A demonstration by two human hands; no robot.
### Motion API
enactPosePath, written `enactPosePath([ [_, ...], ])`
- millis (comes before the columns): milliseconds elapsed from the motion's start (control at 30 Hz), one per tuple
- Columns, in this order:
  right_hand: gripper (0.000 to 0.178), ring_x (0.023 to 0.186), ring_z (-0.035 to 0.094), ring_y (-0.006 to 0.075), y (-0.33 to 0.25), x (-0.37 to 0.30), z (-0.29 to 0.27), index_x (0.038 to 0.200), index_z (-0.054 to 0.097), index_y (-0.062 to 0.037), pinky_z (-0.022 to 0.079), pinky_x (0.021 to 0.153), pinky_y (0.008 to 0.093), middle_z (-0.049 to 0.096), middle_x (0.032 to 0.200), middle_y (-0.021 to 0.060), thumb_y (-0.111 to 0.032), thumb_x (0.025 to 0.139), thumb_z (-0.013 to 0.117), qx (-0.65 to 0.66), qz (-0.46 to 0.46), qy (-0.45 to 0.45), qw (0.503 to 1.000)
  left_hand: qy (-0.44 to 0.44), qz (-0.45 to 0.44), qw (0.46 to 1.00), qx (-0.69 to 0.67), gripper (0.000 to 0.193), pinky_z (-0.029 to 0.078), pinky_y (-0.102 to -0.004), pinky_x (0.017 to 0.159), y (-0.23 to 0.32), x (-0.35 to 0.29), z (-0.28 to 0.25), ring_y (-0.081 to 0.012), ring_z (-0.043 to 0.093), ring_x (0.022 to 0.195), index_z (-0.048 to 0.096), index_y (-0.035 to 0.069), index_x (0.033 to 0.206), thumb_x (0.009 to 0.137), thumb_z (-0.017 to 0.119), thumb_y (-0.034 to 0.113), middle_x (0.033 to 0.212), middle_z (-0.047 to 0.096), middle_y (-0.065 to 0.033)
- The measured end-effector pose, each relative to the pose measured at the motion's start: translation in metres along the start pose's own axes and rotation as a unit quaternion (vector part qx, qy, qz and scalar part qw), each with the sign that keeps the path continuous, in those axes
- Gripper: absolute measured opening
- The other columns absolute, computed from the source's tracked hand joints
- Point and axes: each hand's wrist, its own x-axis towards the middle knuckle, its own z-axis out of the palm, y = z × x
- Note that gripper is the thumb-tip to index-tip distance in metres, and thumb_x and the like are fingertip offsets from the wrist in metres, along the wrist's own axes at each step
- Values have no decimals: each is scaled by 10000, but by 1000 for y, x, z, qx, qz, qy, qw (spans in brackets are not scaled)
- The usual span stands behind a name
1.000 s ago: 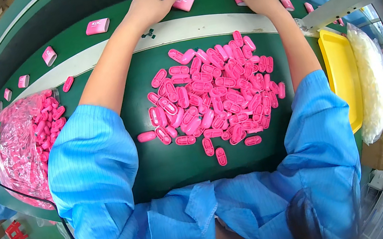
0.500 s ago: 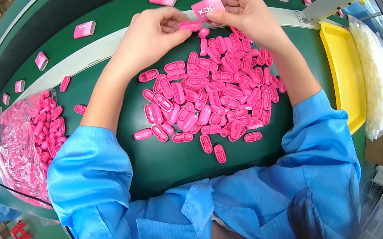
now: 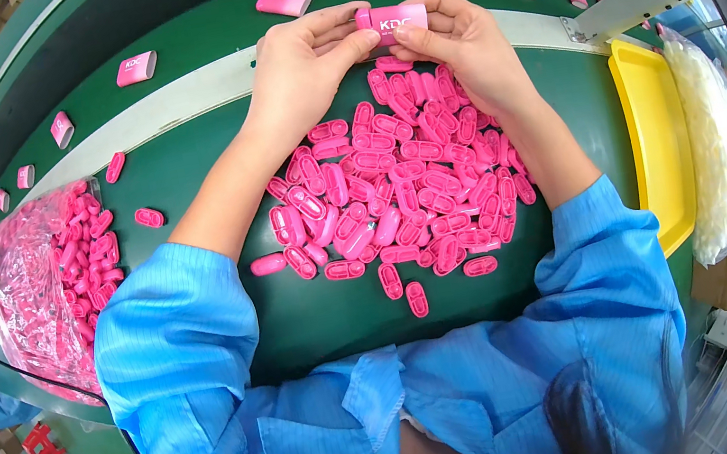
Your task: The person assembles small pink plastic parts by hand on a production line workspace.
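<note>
Above the pile, my two hands meet at a flat pink casing [image 3: 402,22] with white lettering. My right hand [image 3: 477,52] pinches its right end between thumb and fingers. At its left end sits a darker pink oval cap [image 3: 364,19], gripped by my left hand [image 3: 300,74]. Cap and casing touch; how far the cap goes in is hidden by my fingers. Below my hands, a heap of similar pink oval caps [image 3: 401,174] lies on the green work surface [image 3: 293,321].
Beyond a pale rail [image 3: 198,101], a green belt carries spaced pink casings [image 3: 284,0]. A clear bag [image 3: 27,283] spilling pink caps lies at left, with two loose caps [image 3: 149,218] nearby. A yellow tray [image 3: 652,130] and whitish plastic bag [image 3: 710,145] stand at right.
My left hand has brought the cap right against the casing's left end; they were apart before. The casings on the belt have shifted left. Some caps in the heap moved slightly.
</note>
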Motion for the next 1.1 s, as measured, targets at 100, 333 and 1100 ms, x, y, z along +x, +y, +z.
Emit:
enactPosePath([
  [100, 260, 785, 604, 136, -4, -1, 0, 1012, 535, 45, 483, 727, 239, 621, 914, 96, -47, 784, 619, -13, 2, -28, 1000, -11, -1, 1000, 11, 334, 494, -245, 787, 3, -1, -4, -153, 617, 866, 549, -73, 1081, 789, 624, 71, 960, 630, -141],
  [333, 242, 792, 602, 123, -9, 1, -7, 1006, 561, 45, 492, 743, 234, 620, 897, 86, -58, 794, 615, -54, 16, -66, 996, -9, 38, 996, 75, 323, 487, -234, 774, 1, -5, -5, -128, 613, 834, 573, -41, 1070, 789, 635, 108, 924, 642, -114],
  [1100, 259, 749, 630, 141, -16, 2, 12, 992, 571, 46, 511, 588, 226, 637, 913, 123, -84, 777, 634, -138, -99, 29, 985, 38, 125, 958, 254, 227, 509, -285, 656, 9, 4, 5, -223, 649, 742, 542, -41, 1041, 850, 503, 75, 830, 630, -195],
])
